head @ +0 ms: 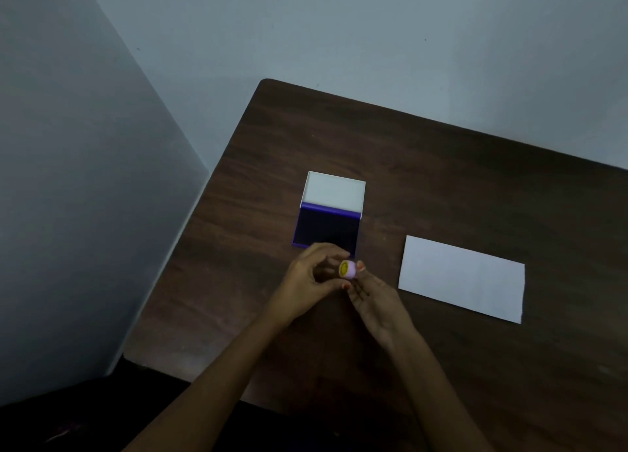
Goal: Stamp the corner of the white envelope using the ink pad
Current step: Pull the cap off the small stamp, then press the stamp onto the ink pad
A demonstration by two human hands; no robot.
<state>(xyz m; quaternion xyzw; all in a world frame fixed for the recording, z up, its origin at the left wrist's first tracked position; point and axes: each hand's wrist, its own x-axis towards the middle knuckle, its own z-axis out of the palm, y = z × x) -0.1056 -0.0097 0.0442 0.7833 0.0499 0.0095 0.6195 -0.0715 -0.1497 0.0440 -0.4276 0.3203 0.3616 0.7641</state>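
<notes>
A small round pink stamp (pixel 348 269) with a yellow face is held just above the table, in front of the ink pad. My right hand (pixel 372 298) grips it between thumb and fingers. My left hand (pixel 311 275) is curled beside it, fingertips touching or nearly touching the stamp. The ink pad (pixel 328 229) lies open, with a dark purple pad and its white lid (pixel 334 191) tilted up behind. The white envelope (pixel 462 278) lies flat on the table to the right of my hands.
The dark wooden table (pixel 441 179) stands against a pale wall, its left edge (pixel 190 247) close to a grey wall. The floor at the lower left is dark.
</notes>
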